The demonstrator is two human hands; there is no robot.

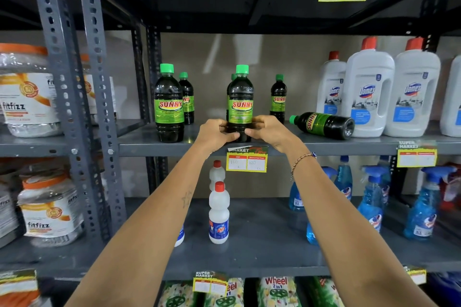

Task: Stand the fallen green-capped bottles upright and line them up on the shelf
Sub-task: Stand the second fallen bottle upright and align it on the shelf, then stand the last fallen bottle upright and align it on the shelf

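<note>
Between both hands' grip point(238, 129), upright bottle point(241, 104).

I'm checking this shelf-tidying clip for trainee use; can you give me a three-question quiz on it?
1. True or false: the Sunny bottle beside the Domex bottles lies on its side.
2. What do the left hand and right hand hold? A) a Domex bottle B) an upright Sunny bottle C) a price tag
3. Fill in: the fallen bottle's cap points toward the ___ hand.

Key: 1 true; 2 B; 3 right.
</note>
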